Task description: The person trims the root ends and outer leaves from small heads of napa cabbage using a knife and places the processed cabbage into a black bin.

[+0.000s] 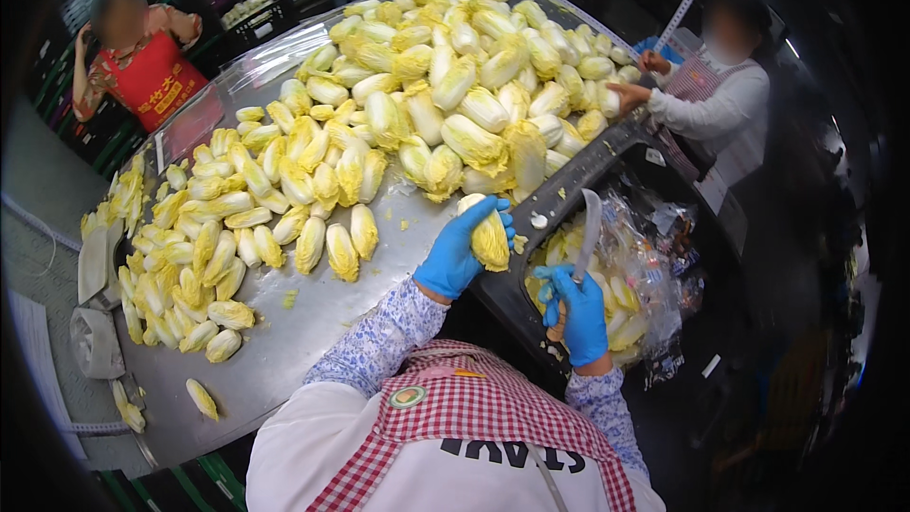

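My left hand (458,245), in a blue glove, is closed around a small yellow napa cabbage (490,236), whose pale cut base points away from me. In my gloved right hand (579,313) is a knife (589,231) with its blade upright and part of its wooden handle showing below the fingers. This hand is over the near side of a black bin (508,284) that contains cabbage leaves (622,313) and clear plastic film (650,256). Beyond my left hand, a large heap of napa cabbages (455,85) covers much of the metal table (313,320).
Smaller trimmed cabbages (206,249) lie piled on the table's left side, near a scale (99,263). A co-worker (711,85) at the right has a hand on the heap's edge. Another person in a red apron (156,78) stands beyond the table's far left edge.
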`<state>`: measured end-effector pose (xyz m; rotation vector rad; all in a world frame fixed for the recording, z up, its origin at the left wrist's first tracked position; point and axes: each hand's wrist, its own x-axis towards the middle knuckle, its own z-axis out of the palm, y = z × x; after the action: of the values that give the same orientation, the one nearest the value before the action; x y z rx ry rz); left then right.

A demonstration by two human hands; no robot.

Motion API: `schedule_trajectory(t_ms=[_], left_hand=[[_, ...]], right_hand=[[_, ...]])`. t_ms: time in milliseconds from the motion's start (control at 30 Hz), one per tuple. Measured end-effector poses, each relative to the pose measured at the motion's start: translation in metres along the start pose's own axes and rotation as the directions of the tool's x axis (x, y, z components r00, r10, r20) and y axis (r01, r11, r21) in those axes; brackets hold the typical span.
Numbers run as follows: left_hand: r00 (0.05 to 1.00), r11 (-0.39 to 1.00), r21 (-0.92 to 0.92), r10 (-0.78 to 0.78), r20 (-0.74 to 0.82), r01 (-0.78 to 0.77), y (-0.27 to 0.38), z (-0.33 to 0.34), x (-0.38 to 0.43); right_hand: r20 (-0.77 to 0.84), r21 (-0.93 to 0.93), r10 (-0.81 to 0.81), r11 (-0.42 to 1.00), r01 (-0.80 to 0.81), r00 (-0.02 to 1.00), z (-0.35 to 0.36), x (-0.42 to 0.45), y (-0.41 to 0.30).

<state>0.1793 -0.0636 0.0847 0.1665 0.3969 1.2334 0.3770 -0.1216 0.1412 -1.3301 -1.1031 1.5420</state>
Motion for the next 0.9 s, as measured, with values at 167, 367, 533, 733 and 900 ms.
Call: schedule_trajectory(t_ms=[167,367,533,733,900], left_hand=[[0.761,0.353,0.825,0.635,0.134,-0.44,0.029,-0.006,-0.032],[0.672,0.099,0.92,0.713,0.2,-0.379,0.059,-0.043,-0.055],[0.435,0.39,0.748,0.888,-0.152,-0.536,0.173,-0.134,-0.058],[0.132,0.439,0.731,0.889,-0.439,-0.522,0.332,-0.182,-0.115],[-0.033,0.243,0.827,0.953,-0.3,-0.507,0.384,-0.276,-0.096]], right_hand=[[-0.108,0.111,-0.03,0.993,0.042,0.994,-0.021,0.001,0.018],[-0.148,0.15,-0.008,0.988,0.031,0.989,-0.027,0.007,0.032],[-0.158,0.142,0.001,0.99,0.021,0.987,-0.029,0.011,0.036],[-0.187,0.142,0.013,0.99,0.014,0.982,-0.037,0.015,0.044],[-0.135,0.141,0.026,0.99,-0.007,0.991,-0.025,0.024,0.042]])
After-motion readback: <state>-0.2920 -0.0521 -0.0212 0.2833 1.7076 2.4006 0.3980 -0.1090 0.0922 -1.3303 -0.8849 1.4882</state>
